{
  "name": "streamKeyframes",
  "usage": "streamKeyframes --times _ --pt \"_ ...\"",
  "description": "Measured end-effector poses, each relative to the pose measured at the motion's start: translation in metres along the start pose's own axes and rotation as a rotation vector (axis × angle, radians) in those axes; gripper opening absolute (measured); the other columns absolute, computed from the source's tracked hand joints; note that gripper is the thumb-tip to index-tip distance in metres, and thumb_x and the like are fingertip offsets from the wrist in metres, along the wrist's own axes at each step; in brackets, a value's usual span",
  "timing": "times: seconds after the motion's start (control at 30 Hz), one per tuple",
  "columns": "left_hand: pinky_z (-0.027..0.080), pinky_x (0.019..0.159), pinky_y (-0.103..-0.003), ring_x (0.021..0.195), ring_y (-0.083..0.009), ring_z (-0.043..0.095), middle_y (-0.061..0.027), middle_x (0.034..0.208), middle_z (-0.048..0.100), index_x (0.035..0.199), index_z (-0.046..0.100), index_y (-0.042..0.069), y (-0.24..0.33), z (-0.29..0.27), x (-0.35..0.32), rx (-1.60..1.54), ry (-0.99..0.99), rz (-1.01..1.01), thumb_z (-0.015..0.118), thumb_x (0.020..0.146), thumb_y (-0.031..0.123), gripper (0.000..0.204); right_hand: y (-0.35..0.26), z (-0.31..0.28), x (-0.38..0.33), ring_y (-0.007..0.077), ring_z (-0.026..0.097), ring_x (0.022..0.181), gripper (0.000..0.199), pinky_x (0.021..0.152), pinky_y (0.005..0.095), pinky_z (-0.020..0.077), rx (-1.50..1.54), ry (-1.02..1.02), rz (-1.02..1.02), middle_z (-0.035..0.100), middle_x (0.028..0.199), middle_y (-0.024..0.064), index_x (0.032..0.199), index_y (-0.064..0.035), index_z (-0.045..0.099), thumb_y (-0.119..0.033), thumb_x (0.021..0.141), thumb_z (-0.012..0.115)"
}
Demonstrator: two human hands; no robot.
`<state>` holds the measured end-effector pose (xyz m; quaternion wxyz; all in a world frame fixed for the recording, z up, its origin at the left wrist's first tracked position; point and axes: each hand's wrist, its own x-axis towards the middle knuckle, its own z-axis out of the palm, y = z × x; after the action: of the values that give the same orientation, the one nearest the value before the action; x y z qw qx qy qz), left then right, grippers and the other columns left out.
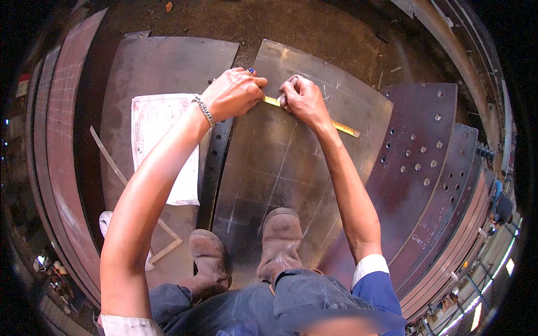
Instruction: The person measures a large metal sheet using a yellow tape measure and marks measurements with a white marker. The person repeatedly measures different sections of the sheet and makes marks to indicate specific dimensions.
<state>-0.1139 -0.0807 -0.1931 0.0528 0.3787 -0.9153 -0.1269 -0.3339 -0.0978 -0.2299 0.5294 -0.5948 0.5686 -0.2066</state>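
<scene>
Your left hand (236, 92) pinches the yellow metal tape (346, 129); your right hand (304, 99) bunches over it, contents unclear. Apparently you're measuring the grey steel plate (255, 168); steadiness likely matters next.

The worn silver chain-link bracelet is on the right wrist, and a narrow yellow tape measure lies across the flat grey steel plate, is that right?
Not quite: the head view shows the silver chain-link bracelet on the wrist of the left hand, not the right. The narrow yellow tape measure does lie across the flat grey steel plate.
</scene>
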Motion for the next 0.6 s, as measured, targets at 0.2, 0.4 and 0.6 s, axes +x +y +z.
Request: streamKeyframes --times 0.2,0.4,0.6 --pt "0.053 0.084 -0.039 0.086 -0.0247 0.066 -0.0036 0.091 0.064 0.09 0.077 0.013 0.001 0.001 0.0 -0.004 0.036 0.009 0.069 0.085 0.017 0.011 0.007 0.0 0.006 0.0187 0.072 0.071 0.03 0.071 0.035 0.0565 -0.017 0.013 -0.047 0.074 0.075 0.013 0.09 0.0018 0.069 -0.026 0.097 0.061" --pt "0.053 0.084 -0.039 0.087 -0.0246 0.067 -0.0034 0.09 0.063 0.092 0.077 0.013 0.0 0.004 0.001 0.015 0.026 0.014 0.07 0.085 0.018 0.012 0.007 0.0 0.008 0.0198 0.072 0.071 0.028 0.07 0.0361 0.056 -0.107 0.033 -0.062 0.074 0.075 0.0138 0.089 0.0014 0.069 -0.024 0.097 0.061" --pt "0.052 0.087 -0.038 0.091 -0.0234 0.066 -0.0026 0.093 0.063 0.093 0.077 0.013 -0.001 0.004 0.0 0.015 0.022 0.017 0.07 0.085 0.019 0.013 -0.003 0.005 0.006 0.0096 0.063 0.066 0.027 0.063 0.0289 0.051 -0.091 0.011 -0.047 0.07 0.072 0.0049 0.091 0.0011 0.068 -0.021 0.103 0.058"
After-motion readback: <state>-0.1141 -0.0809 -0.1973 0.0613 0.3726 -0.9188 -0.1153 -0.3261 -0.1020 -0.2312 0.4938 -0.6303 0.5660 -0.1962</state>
